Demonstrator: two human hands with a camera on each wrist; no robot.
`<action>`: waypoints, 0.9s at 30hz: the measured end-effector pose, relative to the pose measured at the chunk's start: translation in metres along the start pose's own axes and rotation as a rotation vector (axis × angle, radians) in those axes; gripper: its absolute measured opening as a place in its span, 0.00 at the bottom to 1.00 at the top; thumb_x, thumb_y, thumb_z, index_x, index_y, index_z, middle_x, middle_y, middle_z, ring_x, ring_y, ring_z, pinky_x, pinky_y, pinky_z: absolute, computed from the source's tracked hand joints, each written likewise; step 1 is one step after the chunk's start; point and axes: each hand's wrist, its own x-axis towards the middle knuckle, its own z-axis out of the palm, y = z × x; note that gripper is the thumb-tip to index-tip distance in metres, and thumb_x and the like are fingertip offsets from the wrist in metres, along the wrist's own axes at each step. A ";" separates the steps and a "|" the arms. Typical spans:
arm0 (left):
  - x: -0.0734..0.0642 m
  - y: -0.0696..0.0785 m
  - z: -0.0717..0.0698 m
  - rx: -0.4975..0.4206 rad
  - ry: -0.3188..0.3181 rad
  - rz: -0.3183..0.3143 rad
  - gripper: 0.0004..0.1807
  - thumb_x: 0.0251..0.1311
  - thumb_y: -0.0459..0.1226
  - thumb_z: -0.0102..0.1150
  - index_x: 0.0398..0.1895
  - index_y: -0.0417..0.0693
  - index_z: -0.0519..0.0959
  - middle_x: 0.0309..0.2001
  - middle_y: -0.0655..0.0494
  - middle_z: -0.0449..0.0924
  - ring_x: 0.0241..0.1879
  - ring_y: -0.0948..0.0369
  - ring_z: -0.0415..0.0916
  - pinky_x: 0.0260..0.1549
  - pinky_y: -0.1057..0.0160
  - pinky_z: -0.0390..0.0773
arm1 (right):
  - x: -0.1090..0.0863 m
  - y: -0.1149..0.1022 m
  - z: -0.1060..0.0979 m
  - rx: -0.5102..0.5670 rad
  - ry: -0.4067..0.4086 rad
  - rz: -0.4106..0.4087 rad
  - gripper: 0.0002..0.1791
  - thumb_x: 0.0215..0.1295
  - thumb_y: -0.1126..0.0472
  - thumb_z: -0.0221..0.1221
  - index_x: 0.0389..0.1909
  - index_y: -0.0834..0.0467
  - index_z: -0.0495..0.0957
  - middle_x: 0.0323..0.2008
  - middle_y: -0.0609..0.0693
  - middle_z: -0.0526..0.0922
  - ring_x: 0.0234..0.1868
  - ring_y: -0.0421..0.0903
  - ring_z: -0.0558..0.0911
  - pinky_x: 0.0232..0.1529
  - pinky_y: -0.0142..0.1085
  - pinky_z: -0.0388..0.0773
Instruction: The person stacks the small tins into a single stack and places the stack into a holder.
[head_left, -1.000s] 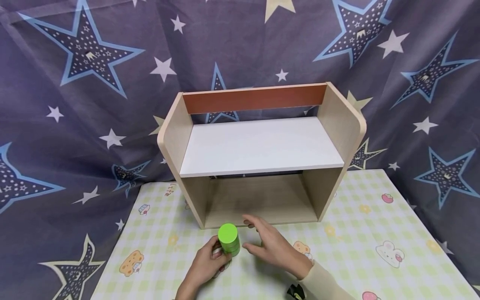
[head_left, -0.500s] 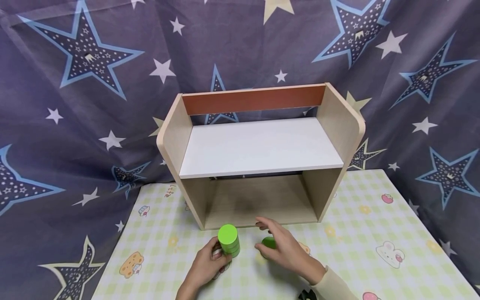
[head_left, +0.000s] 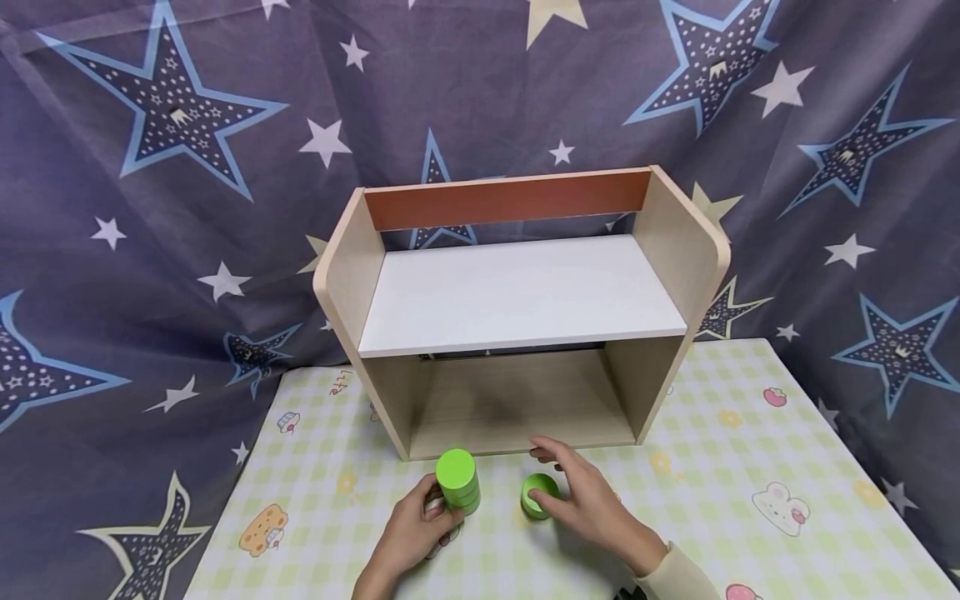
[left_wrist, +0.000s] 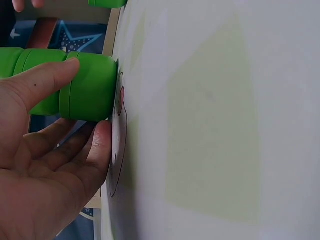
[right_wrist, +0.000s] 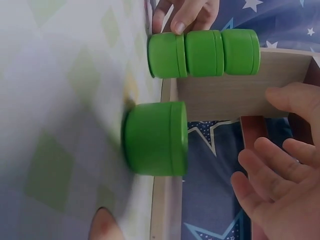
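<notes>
Three green cylindrical containers form an upright stack (head_left: 458, 482) on the table, standing in front of the shelf unit. Around its lowest container my left hand (head_left: 412, 525) keeps its hold, thumb on one side, as the left wrist view shows of the stack (left_wrist: 90, 87). A single green container (right_wrist: 155, 139) stands upright to the right of the stack, with a raised rim round its top. My right hand (head_left: 588, 504) is beside this container, fingers spread apart; its thumb overlaps the container in the head view. In the right wrist view a gap shows between the container and the fingers (right_wrist: 262, 182).
Behind the containers stands a wooden shelf unit with a white shelf (head_left: 517, 292) and a reddish-brown back rail (head_left: 510, 200). A checked, cartoon-printed tablecloth (head_left: 307, 475) covers the table. A dark curtain with stars (head_left: 225, 233) hangs behind. A small black object (head_left: 628, 594) sits by the right sleeve.
My right hand has moved right, away from the stack, and the single green container has come into view beside it. The left hand and the stack have stayed in place.
</notes>
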 end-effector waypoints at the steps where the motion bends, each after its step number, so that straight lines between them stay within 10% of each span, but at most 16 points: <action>1: 0.000 0.000 0.000 -0.003 -0.002 -0.001 0.34 0.59 0.49 0.71 0.66 0.48 0.72 0.59 0.44 0.77 0.29 0.59 0.81 0.50 0.45 0.74 | -0.001 0.001 0.000 0.001 -0.002 0.005 0.41 0.56 0.65 0.74 0.69 0.59 0.65 0.57 0.48 0.80 0.55 0.48 0.80 0.47 0.46 0.81; 27: 0.000 -0.001 0.000 -0.010 -0.010 0.003 0.34 0.60 0.49 0.70 0.66 0.47 0.71 0.59 0.44 0.77 0.31 0.59 0.80 0.50 0.46 0.74 | -0.024 0.023 0.011 0.109 -0.090 0.159 0.40 0.60 0.63 0.71 0.70 0.63 0.63 0.63 0.60 0.74 0.61 0.53 0.76 0.57 0.48 0.77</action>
